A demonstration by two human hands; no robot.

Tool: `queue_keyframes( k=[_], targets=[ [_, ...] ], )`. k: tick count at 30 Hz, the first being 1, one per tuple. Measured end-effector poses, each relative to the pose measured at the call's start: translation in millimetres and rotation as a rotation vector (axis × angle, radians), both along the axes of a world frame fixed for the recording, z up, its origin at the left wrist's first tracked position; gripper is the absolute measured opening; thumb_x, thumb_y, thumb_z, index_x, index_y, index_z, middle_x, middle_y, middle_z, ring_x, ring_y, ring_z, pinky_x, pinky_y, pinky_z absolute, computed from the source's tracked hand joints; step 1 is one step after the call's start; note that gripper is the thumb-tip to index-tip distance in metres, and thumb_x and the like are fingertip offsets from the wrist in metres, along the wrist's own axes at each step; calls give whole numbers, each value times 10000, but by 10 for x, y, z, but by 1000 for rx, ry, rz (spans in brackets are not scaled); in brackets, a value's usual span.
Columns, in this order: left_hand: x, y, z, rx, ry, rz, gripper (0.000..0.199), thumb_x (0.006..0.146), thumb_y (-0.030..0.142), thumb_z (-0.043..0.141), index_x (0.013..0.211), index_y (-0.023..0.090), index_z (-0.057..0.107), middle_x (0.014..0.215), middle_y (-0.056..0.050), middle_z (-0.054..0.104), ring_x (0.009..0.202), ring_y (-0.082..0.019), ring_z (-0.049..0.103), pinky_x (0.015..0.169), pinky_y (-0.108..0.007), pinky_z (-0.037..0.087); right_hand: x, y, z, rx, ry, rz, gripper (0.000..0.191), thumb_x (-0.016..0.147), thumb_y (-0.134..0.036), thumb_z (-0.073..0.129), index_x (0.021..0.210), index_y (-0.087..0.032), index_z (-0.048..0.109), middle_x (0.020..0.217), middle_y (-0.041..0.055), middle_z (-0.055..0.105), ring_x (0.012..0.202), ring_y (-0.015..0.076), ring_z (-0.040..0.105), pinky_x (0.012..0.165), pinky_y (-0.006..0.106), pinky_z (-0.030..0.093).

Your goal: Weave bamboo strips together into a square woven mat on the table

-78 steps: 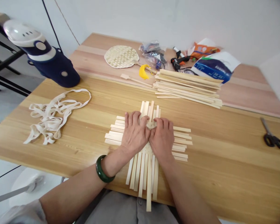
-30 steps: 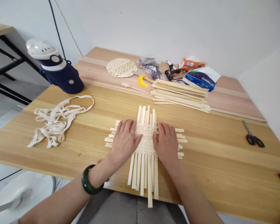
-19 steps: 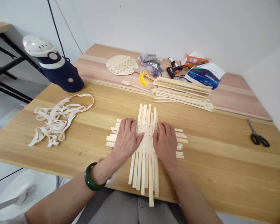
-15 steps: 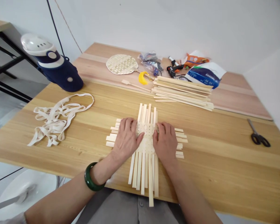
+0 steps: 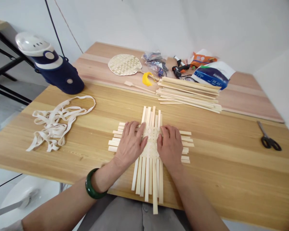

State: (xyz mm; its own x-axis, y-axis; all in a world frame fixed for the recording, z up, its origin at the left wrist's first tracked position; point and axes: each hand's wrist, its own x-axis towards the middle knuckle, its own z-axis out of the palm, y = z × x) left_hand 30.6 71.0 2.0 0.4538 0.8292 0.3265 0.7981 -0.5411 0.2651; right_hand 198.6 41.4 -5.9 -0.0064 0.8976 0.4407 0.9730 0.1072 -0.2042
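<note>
A woven piece of pale flat strips (image 5: pixel 150 144) lies on the wooden table, its loose ends sticking out on all four sides. My left hand (image 5: pixel 130 142) rests palm down on its left part, thumb pointing inward and fingers laid over the strips. On the right part lies my right hand (image 5: pixel 170 146), palm down with the fingers slightly bent. Both hands press on the weave without gripping it, and the woven centre shows between the thumbs. My palms hide some of the side strips.
A pile of loose strips (image 5: pixel 189 94) lies behind the weave. Farther back are a round woven fan (image 5: pixel 124 64), a glue gun (image 5: pixel 180 70) and packages. White ribbon (image 5: pixel 60 123) and a blue bottle (image 5: pixel 60 73) stand left; scissors (image 5: pixel 269 138) lie right.
My left index finger has spread away from the other fingers toward the upper strips. My right hand stays nearly where it was. The view has shifted slightly.
</note>
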Motion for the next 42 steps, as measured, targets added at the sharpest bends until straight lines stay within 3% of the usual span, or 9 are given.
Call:
queue_keyframes(
  k=[12,20,24,30,42],
  targets=[
    [31,13,64,-15,85,29,383,935,301,510,1263,108,556,1214,-169,496,1179,-341,443,1108,-534,356,-4,3,-18,2,27,-4,256,932,-164,426,1144,-128,564,1134,151,597,1103,279,484,992,470,427],
    [90,7,86,-54,-2,44,349,919,259,525,1220,83,544,1190,-181,507,1146,-323,457,1048,-512,405,-5,6,-17,-9,35,-12,255,931,-166,430,1150,-127,554,1139,152,593,1112,279,482,989,467,432],
    [99,67,73,-86,12,58,350,913,342,574,1174,108,566,1162,-163,528,1108,-319,472,1001,-491,429,-1,10,-19,-23,11,-17,246,928,-171,443,1130,-114,572,1135,153,597,1100,280,479,984,451,437],
    [140,143,47,-82,54,88,534,830,580,647,1117,133,587,1110,-149,548,1039,-328,469,955,-498,444,5,18,-17,-9,8,-17,255,931,-179,440,1139,-113,571,1139,153,602,1098,279,469,965,437,447],
    [173,171,10,-68,5,102,532,784,544,706,1065,111,578,1043,-146,534,1037,-330,458,999,-492,428,-9,47,8,-68,4,-54,255,910,-181,446,1106,-124,599,1092,129,618,1078,288,482,961,431,434]
  ],
)
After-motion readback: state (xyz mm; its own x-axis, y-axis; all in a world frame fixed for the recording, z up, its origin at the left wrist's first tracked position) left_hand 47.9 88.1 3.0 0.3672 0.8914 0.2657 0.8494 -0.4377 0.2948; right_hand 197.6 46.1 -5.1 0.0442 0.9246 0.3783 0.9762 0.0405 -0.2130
